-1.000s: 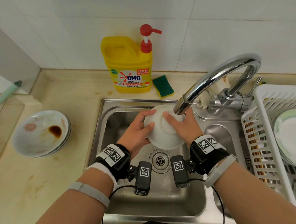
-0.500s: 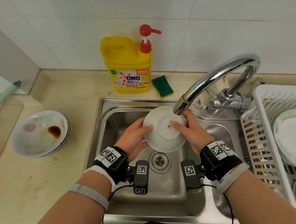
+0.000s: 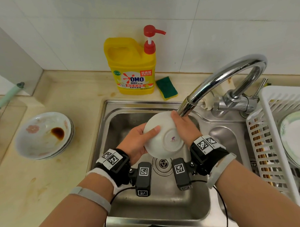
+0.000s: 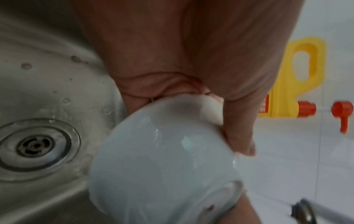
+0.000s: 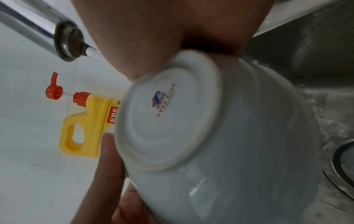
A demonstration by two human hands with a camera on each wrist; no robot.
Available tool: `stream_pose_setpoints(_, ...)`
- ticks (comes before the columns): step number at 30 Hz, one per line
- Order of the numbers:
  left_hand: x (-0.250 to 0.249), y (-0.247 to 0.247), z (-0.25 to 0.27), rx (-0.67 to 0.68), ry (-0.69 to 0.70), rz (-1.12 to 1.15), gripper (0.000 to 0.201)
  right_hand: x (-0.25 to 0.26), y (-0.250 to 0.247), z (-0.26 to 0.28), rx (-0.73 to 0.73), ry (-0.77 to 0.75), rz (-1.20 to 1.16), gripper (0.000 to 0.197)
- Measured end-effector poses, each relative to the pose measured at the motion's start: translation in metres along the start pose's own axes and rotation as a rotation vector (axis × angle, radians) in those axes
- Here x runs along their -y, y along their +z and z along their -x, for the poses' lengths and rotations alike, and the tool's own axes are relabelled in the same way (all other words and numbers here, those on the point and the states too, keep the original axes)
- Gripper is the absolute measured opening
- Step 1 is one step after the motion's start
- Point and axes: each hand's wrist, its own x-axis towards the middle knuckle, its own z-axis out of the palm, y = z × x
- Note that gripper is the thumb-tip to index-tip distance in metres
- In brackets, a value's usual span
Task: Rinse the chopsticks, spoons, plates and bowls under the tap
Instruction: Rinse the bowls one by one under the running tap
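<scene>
A white bowl [image 3: 162,135] is tilted over the sink [image 3: 121,114], its foot ring with a small red mark turned towards me. My left hand [image 3: 138,140] grips its left rim, thumb across the outside. My right hand [image 3: 184,127] holds the bowl's right side, fingers over the far rim below the tap spout [image 3: 187,106]. The left wrist view has the bowl [image 4: 162,159] under my thumb. In the right wrist view the bowl's base [image 5: 168,118] fills the middle, and water runs from the tap [image 5: 67,40]. Dirty stacked bowls [image 3: 42,134] sit on the counter at left.
A yellow detergent bottle [image 3: 133,67] and a green sponge [image 3: 166,89] stand behind the sink. A white drying rack [image 3: 269,141] at right holds plates [image 3: 296,138] and chopsticks. The drain [image 3: 163,164] lies below the bowl.
Both hands have turned the bowl, bringing its base further towards me. My right hand has slid up its right side towards the spout.
</scene>
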Motion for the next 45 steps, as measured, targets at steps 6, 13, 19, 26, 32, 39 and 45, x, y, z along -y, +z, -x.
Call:
stream_pose_setpoints(6, 0.003, -0.006, 0.003, 0.016, 0.023, 0.009, 0.041, -0.011, 0.01, -0.007, -0.01, 0.069, -0.079, 0.051)
stream_pose_setpoints(13, 0.0, -0.009, 0.005, 0.053, 0.025, -0.064, 0.041, -0.024, 0.018, -0.015, -0.02, 0.245, -0.169, 0.106)
stream_pose_setpoints(19, -0.008, -0.005, 0.002, 0.037, -0.011, -0.209, 0.045, -0.005, 0.014, 0.0, -0.042, 0.119, -0.042, 0.033)
stream_pose_setpoints(26, -0.006, -0.004, 0.002, 0.04, -0.002, -0.118, 0.045, -0.004, 0.012, 0.0, -0.035, 0.096, -0.066, 0.029)
stream_pose_setpoints(32, 0.005, -0.005, 0.004, 0.063, -0.016, 0.036, 0.044, -0.007, 0.02, -0.01, -0.086, 0.219, -0.129, 0.091)
stream_pose_setpoints(39, -0.005, -0.006, 0.005, 0.075, -0.069, -0.002, 0.044, -0.003, 0.016, -0.008, -0.06, 0.145, -0.007, 0.043)
stream_pose_setpoints(45, -0.006, -0.003, 0.001, 0.029, -0.028, -0.098, 0.045, -0.006, 0.016, -0.004, -0.121, 0.076, -0.09, 0.03)
